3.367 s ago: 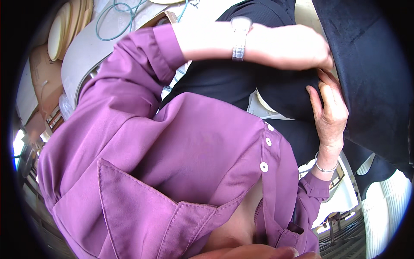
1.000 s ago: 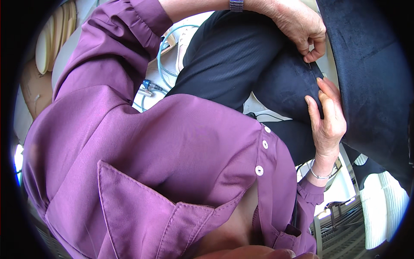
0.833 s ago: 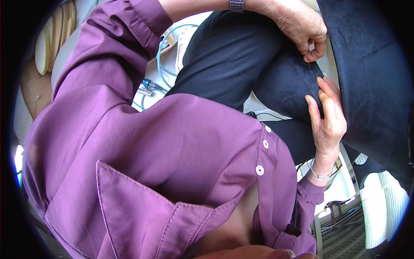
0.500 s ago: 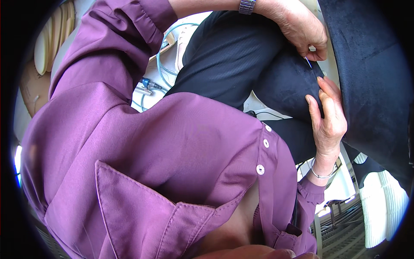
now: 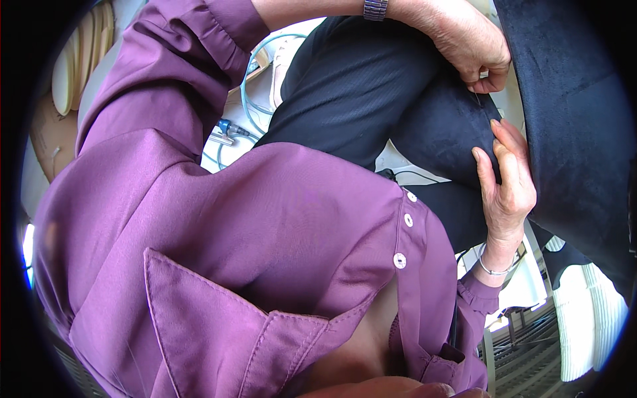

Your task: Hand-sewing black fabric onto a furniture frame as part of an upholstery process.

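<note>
Dark navy fabric [image 5: 451, 126] is lying over the person's knee. Above it, the left hand [image 5: 474, 50] is pinching a thin needle [image 5: 477, 99]; just below, the right hand [image 5: 507, 186] is pressing flat against the fabric, fingers extended.

gap: tiny, left hand [image 5: 474, 50] and right hand [image 5: 507, 189] sit close on the dark cloth [image 5: 451, 126] | blockers: purple shirt [image 5: 265, 219] fills the middle, knee under the cloth | open-ish: by the hoses [image 5: 242, 123]
</note>
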### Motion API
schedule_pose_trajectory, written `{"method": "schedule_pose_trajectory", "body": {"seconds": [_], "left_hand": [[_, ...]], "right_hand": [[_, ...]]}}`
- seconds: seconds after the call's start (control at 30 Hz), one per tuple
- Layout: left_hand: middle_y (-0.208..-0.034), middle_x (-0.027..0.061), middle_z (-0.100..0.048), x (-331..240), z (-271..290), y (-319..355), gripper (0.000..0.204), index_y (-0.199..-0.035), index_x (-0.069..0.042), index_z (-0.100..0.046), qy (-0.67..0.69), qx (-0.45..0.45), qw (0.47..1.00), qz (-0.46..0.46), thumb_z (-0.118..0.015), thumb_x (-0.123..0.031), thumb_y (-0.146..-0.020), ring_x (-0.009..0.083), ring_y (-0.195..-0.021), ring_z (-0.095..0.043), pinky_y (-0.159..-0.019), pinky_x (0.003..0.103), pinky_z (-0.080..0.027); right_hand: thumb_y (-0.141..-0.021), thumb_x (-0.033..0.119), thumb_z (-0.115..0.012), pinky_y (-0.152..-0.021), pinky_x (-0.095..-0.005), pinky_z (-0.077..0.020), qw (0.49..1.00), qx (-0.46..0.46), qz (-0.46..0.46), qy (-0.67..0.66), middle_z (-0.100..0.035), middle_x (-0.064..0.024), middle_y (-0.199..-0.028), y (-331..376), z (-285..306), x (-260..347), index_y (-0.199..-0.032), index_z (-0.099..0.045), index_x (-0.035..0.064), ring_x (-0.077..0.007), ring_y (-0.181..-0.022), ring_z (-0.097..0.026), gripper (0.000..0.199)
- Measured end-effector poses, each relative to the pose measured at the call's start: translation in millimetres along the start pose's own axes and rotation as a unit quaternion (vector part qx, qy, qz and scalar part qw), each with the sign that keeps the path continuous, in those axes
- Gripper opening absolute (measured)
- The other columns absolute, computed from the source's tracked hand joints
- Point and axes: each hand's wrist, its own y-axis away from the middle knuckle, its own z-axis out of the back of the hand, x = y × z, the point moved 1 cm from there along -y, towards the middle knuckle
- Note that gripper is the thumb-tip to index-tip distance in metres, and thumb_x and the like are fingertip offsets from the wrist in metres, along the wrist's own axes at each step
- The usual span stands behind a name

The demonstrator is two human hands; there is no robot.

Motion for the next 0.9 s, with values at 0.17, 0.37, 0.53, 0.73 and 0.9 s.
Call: {"method": "schedule_pose_trajectory", "body": {"seconds": [0.17, 0.37, 0.53, 0.73, 0.9], "left_hand": [[-0.072, 0.0076, -0.070, -47, -1, 1, 0.008, -0.090, -0.004, -0.073, -0.225, -0.012, 0.971, 0.078, -0.066, -0.007, -0.087, 0.0170, -0.065, -0.064, -0.064, 0.032, -0.050], [-0.072, 0.0075, -0.069, -34, -1, 1, 0.008, -0.089, -0.005, -0.073, -0.182, -0.018, 0.981, 0.063, -0.065, -0.007, -0.088, 0.0184, -0.065, -0.064, -0.064, 0.033, -0.050], [-0.073, 0.0090, -0.069, -39, -2, 3, 0.010, -0.090, -0.006, -0.072, -0.175, -0.022, 0.978, 0.110, -0.063, -0.009, -0.091, 0.0210, -0.067, -0.063, -0.065, 0.035, -0.049], [-0.076, 0.0150, -0.066, -47, 0, -1, 0.014, -0.092, -0.004, -0.069, -0.246, -0.010, 0.959, 0.142, -0.062, -0.015, -0.095, 0.0275, -0.070, -0.062, -0.070, 0.040, -0.048], [-0.075, 0.0171, -0.062, -37, -2, -3, 0.018, -0.090, -0.002, -0.065, -0.256, -0.006, 0.964, 0.078, -0.062, -0.018, -0.096, 0.0286, -0.069, -0.058, -0.072, 0.040, -0.046]], "right_hand": [[-0.083, 0.003, -0.083, -0.094, -0.0374, -0.0598, 1.000, 0.003, -0.004, 0.013, -0.075, -0.0158, -0.115, 2, 2, -1, -0.096, -0.068, -0.0029, -0.0332, -0.114, -0.071, 0.020], [-0.083, 0.003, -0.083, -0.094, -0.0373, -0.0599, 1.000, 0.002, -0.001, 0.008, -0.075, -0.0161, -0.114, 0, 2, 0, -0.096, -0.069, -0.0031, -0.0333, -0.113, -0.072, 0.020], [-0.084, 0.003, -0.082, -0.095, -0.0374, -0.0597, 1.000, 0.003, 0.004, 0.008, -0.075, -0.0160, -0.114, 0, 2, -2, -0.096, -0.069, -0.0031, -0.0335, -0.114, -0.072, 0.019], [-0.084, 0.003, -0.082, -0.095, -0.0374, -0.0596, 1.000, 0.002, 0.001, 0.006, -0.075, -0.0150, -0.114, 2, 0, -2, -0.097, -0.071, -0.0033, -0.0328, -0.114, -0.071, 0.018], [-0.084, 0.003, -0.082, -0.096, -0.0372, -0.0595, 1.000, 0.007, -0.006, 0.005, -0.075, -0.0147, -0.115, 2, 1, -1, -0.097, -0.071, -0.0031, -0.0325, -0.114, -0.071, 0.018]]}}
